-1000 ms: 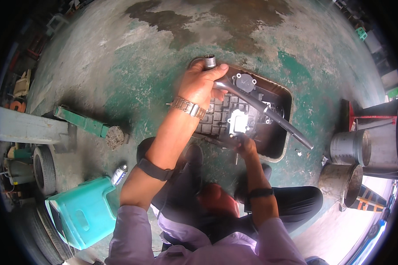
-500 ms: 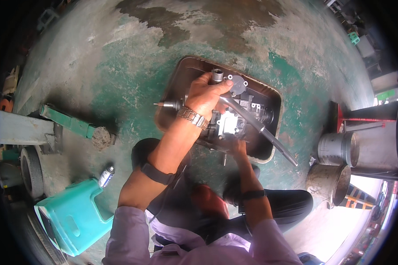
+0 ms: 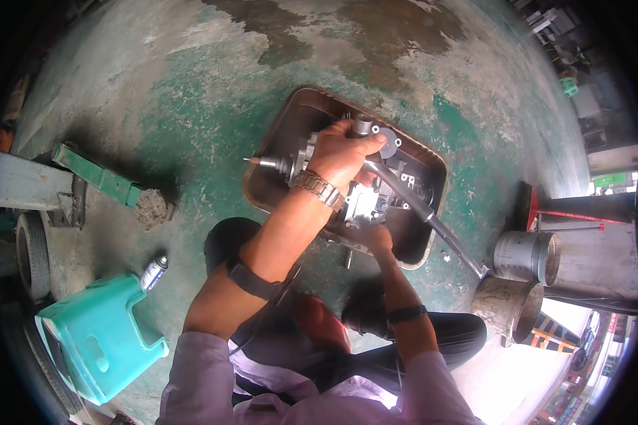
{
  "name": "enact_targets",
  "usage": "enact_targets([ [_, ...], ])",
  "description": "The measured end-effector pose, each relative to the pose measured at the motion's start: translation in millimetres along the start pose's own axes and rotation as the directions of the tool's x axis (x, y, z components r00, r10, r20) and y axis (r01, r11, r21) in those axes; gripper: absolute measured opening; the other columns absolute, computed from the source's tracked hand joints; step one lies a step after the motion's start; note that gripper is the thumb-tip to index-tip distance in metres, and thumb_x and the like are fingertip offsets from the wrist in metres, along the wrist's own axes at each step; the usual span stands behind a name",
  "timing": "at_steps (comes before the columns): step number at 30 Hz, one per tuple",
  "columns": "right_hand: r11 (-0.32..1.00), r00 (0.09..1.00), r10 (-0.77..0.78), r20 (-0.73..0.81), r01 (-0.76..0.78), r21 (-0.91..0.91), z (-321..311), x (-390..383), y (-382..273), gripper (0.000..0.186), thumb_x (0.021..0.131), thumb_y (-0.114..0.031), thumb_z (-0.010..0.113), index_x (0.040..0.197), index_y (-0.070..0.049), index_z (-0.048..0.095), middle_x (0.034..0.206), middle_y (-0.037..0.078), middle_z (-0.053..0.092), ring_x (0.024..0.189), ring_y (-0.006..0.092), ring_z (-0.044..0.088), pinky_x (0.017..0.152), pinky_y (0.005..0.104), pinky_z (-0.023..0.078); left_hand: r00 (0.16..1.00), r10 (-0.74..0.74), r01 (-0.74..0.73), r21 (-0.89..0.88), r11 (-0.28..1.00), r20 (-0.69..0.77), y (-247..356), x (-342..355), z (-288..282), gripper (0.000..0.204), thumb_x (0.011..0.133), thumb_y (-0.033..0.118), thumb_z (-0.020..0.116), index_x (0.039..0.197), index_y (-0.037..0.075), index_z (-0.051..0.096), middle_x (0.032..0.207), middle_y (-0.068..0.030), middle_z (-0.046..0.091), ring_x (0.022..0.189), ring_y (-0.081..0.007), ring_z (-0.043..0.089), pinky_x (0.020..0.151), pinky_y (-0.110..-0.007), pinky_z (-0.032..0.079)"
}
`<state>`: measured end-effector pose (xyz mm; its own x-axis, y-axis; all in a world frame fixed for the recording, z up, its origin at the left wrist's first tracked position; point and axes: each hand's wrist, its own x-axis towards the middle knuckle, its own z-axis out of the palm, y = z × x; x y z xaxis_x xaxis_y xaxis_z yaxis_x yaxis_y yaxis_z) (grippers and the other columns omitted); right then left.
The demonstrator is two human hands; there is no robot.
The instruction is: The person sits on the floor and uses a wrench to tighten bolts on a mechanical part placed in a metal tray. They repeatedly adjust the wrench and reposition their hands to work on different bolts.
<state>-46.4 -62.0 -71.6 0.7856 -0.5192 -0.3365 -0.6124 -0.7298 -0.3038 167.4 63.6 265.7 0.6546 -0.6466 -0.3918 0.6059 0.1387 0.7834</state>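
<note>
A grey metal machine assembly (image 3: 397,193), with a pale flat face, a shaft end at left and a round cover at top, is over the brown tray. My left hand (image 3: 342,152) wraps its upper part, thumb beside the round cover and next to an upright hollow metal cylinder (image 3: 361,125). From under that hand a long dark metal bar (image 3: 425,211) slants to the lower right, past the tray rim. My right hand (image 3: 377,239) grips the near edge of the assembly; its fingers are partly hidden beneath it.
The brown tray (image 3: 441,185) rests on the worn green floor. A turquoise stool (image 3: 99,340) and a spray can (image 3: 154,273) stand at left, near a green metal arm (image 3: 99,175). At right are a grey bucket (image 3: 521,257) and a rusty drum (image 3: 500,308).
The view has shifted slightly. Relative to the tray, my left hand and the assembly have moved a little to the right; the bar's far end reaches farther to the lower right.
</note>
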Motion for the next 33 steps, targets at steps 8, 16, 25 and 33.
enact_targets([
  [8, 0.730, 0.888, 0.316, 0.335, -0.453, 0.512, -81.7, -27.5, -63.9, 0.048, 0.082, -0.046, 0.052, 0.115, -0.011, 0.057, 0.096, 0.014, 0.065, 0.084, 0.0326, 0.063, 0.071, 0.0415, 0.051, 1.000, 0.017, -0.017, -0.021, 1.000, 0.016, 0.4, 1.8, -3.1, 0.020, 0.076, 0.010, 0.069, 0.090, 0.002, 0.057, 0.078, -0.0085, 0.063, 0.059, -0.0158, 0.059, 0.033, -0.026, 0.044],
  [16, 0.851, 0.986, -0.165, 0.012, 0.137, 0.507, -75.0, -41.2, -50.6, 0.056, 0.083, -0.055, 0.049, 0.120, -0.013, 0.052, 0.107, 0.010, 0.060, 0.088, 0.0250, 0.062, 0.061, 0.0345, 0.052, 0.999, 0.033, -0.033, -0.002, 0.999, -0.005, 1.5, 0.4, -2.8, 0.020, 0.076, 0.012, 0.069, 0.090, 0.001, 0.058, 0.079, -0.0089, 0.063, 0.055, -0.0156, 0.058, 0.034, -0.025, 0.044],
  [25, 0.987, 0.940, 0.161, 0.299, -0.159, -0.032, -82.3, -19.3, -54.7, 0.046, 0.085, -0.048, 0.049, 0.111, -0.011, 0.056, 0.096, 0.010, 0.063, 0.087, 0.0214, 0.063, 0.053, 0.0305, 0.051, 0.999, 0.005, -0.005, 0.021, 1.000, 0.034, -6.4, 5.0, -1.0, 0.017, 0.076, 0.012, 0.069, 0.089, 0.003, 0.060, 0.080, -0.0073, 0.064, 0.064, -0.0147, 0.060, 0.037, -0.026, 0.046],
  [33, 0.916, 0.941, 0.086, 0.329, -0.204, 0.346, -83.0, -30.2, -50.0, 0.067, 0.079, -0.064, 0.045, 0.119, -0.010, 0.052, 0.102, 0.014, 0.063, 0.089, 0.0267, 0.063, 0.071, 0.0453, 0.049, 1.000, 0.003, -0.004, 0.018, 1.000, 0.029, -12.7, 7.0, 1.9, 0.018, 0.075, 0.013, 0.070, 0.087, 0.004, 0.060, 0.078, -0.0055, 0.061, 0.059, -0.0146, 0.058, 0.036, -0.028, 0.046],
])
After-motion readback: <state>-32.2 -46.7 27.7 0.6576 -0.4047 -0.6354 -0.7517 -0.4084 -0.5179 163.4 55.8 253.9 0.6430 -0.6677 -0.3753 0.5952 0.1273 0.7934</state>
